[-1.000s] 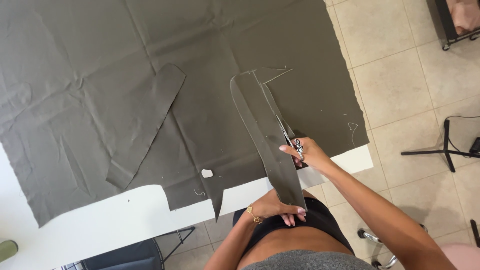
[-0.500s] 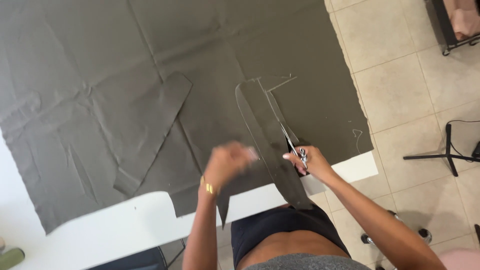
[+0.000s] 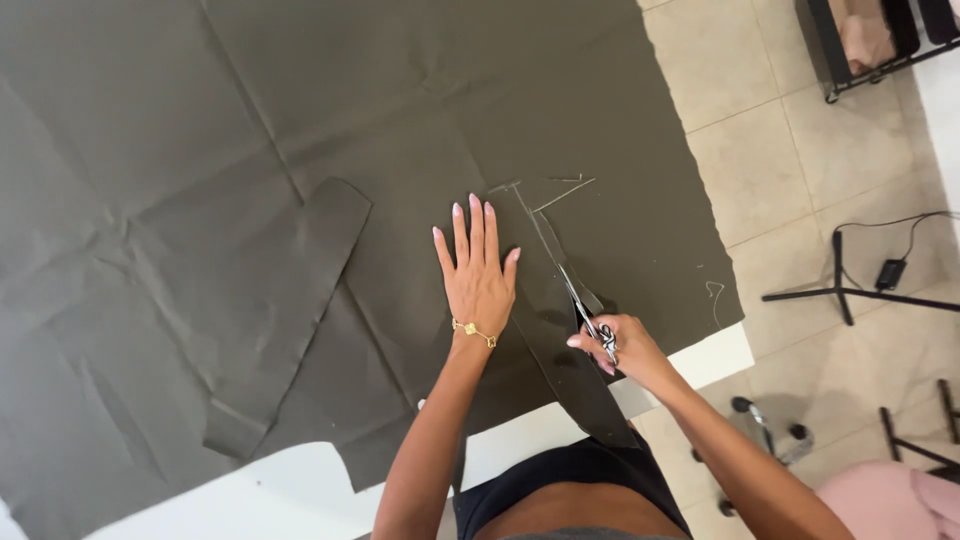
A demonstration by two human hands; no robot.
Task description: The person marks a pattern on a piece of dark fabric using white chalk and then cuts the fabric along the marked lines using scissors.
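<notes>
Olive fabric (image 3: 300, 150) lies creased; left hand (image 3: 478, 275) flat, right hand (image 3: 615, 345) gripping scissors (image 3: 585, 310).

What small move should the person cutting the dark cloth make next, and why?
Probably close the scissors for one more short snip along the chalk line. The right hand holds them with the blades pointing up that line, which runs on uncut ahead of them. The left hand lies flat on the cloth beside the cut, pinning it to the white table.
</notes>
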